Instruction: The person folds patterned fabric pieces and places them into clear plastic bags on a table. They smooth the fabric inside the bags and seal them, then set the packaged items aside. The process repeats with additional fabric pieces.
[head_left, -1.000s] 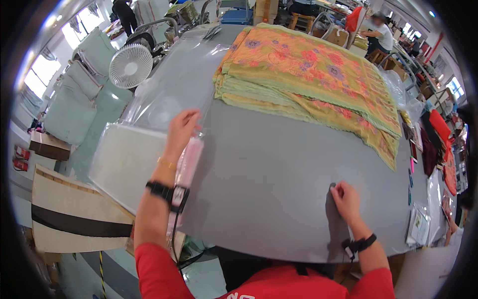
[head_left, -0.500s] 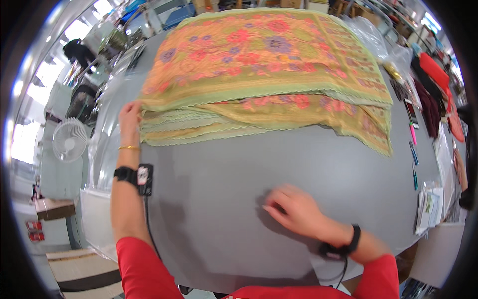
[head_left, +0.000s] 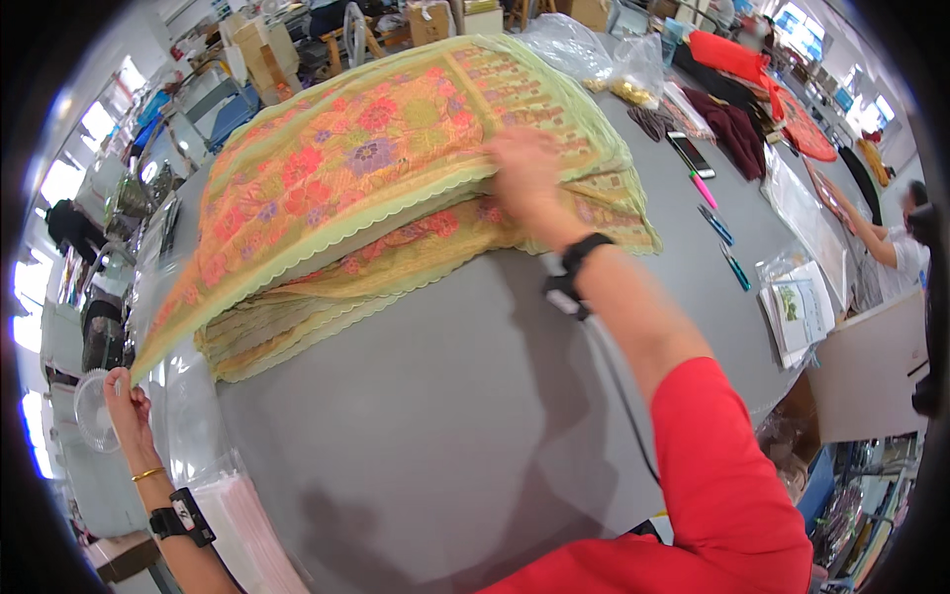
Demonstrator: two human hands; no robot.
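The person's left hand (head_left: 127,396), low at the left edge of the frame, pinched the lifted corner of the top floral cloth (head_left: 376,148), a yellow-green sheet with orange and pink flowers and a scalloped hem. From that corner the hem ran up and to the right across the frame, raised clear of the layers under it. The right hand (head_left: 522,168), blurred, lay at upper centre on the far edge of the same cloth; its fingers seemed closed over the fabric, though the blur kept me from being sure of the grip. The stack of matching cloths (head_left: 396,267) lay beneath, spread over the upper half of the grey table (head_left: 445,426), whose lower half was bare.

Each wrist carried a black band, and a thin cable hung from the right one. A sheet of clear plastic (head_left: 198,436) lay by the left forearm at the table's left edge. To the right sat a dark phone (head_left: 692,153), a pink marker (head_left: 704,190) and a packet of papers (head_left: 800,312). A white fan (head_left: 91,416) stood just behind the left hand.
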